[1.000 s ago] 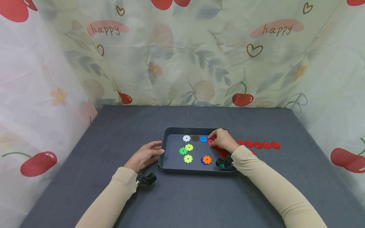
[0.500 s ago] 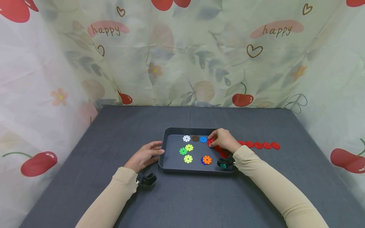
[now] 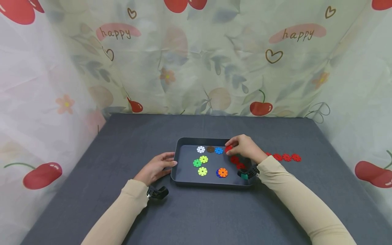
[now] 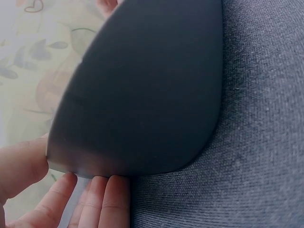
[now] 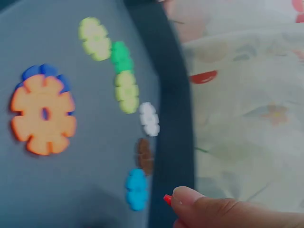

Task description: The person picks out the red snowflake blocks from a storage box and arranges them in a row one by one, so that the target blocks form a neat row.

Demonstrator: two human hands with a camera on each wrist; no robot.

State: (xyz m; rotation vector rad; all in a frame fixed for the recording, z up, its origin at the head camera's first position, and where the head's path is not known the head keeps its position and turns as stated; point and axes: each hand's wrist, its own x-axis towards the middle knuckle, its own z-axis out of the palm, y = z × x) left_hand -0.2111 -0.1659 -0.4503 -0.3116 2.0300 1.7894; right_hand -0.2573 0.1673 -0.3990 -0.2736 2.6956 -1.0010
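Note:
At its left end, a dark shallow tray is held by my left hand, thumb over the rim and fingertips against the outer wall. My right hand pinches a red notched plastic disc above the tray's back right part; in the right wrist view only a bit of the red disc shows beside the thumb. Inside the tray lie a white disc, a brown disc, a blue disc, a green disc and two yellow ones. An orange disc overlaps a dark blue one.
More red discs lie at the tray's right end, partly hidden by the right hand and wrist. A row of red discs extends to the right on the grey tablecloth. A printed curtain stands behind the table.
My right hand has shifted slightly right and up, carrying the red disc away from beside the blue one. The left hand still holds the tray.

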